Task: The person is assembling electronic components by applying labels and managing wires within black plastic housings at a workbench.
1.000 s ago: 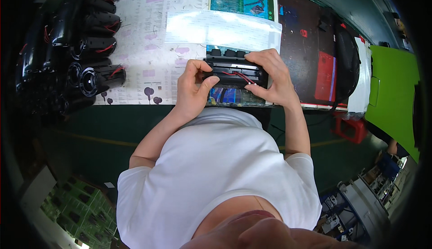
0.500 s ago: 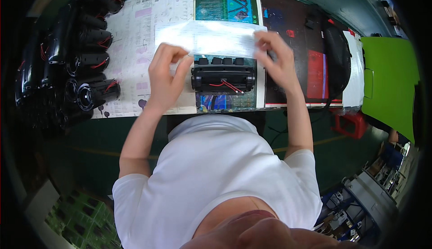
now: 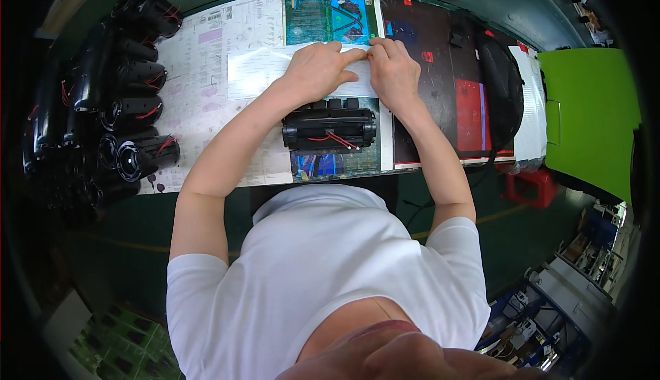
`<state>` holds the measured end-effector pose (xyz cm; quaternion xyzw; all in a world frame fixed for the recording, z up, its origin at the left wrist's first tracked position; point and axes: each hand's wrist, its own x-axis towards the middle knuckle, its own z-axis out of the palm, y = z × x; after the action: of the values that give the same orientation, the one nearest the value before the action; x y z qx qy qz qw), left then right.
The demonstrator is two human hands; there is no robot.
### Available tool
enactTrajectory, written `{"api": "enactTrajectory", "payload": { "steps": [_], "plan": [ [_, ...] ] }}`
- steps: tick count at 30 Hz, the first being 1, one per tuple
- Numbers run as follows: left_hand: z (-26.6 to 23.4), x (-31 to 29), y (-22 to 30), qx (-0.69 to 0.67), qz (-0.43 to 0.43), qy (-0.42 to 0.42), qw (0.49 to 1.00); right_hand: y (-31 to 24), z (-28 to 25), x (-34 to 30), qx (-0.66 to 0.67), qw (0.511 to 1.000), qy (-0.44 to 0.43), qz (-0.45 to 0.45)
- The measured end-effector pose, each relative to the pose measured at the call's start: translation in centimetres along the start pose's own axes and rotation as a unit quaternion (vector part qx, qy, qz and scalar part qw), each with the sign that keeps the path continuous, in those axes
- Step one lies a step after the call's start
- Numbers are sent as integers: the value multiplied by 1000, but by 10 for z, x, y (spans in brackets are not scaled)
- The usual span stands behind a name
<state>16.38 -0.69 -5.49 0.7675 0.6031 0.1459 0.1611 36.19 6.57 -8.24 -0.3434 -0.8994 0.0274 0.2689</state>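
A shiny white sheet [image 3: 258,74] lies on the bench beyond a black cylindrical housing [image 3: 330,129] with red wires at its near side. My left hand [image 3: 317,71] rests over the sheet, thumb and forefinger apart, the forefinger reaching to the sheet's upper right corner. At that corner my right hand [image 3: 394,71] has its fingers bent and pinched on the sheet's edge. The fingertips of both hands meet there, and what lies between them is partly hidden. Several black blocks on the housing's far side lie just below the sheet.
Several black housings [image 3: 141,108] with red wires are stacked at the left. Printed cardboard [image 3: 199,71] covers the bench. A black bag-like object [image 3: 502,91] lies at the right, beside a green panel [image 3: 588,119]. A red stool [image 3: 529,187] stands below the bench's right end.
Both hands have come together at the sheet's upper right corner, my left hand moving right across it from the left end. The sheet now lies flatter, with less glare.
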Motion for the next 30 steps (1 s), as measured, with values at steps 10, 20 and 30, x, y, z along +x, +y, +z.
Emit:
{"api": "enactTrajectory", "payload": {
  "steps": [10, 20, 30],
  "plan": [
    [10, -6, -6, -2, 12, 51, 999, -46, -109, 26, 71, 996, 51, 19],
    [-25, -78, -12, -341, -98, 76, 932, -71, -83, 16, 231, 962, 100, 105],
    [-17, -109, 13, -396, -148, 178, 889, -80, -75, -20, 481, 839, 43, 251]
  ]
}}
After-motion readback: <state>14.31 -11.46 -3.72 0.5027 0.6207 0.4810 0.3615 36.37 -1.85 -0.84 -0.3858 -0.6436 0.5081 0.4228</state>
